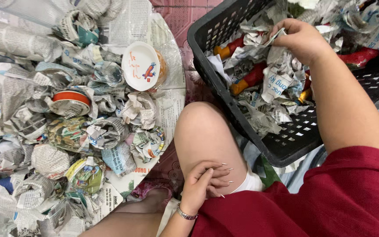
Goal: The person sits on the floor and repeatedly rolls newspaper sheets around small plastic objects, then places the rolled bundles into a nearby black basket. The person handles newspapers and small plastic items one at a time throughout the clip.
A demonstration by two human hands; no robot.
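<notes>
At the upper right of the frame, the right hand grips crumpled newspaper in a black basket. At the bottom middle, the left hand rests on a bare knee. On the left lie paper-wrapped bundles and a white bowl.
</notes>
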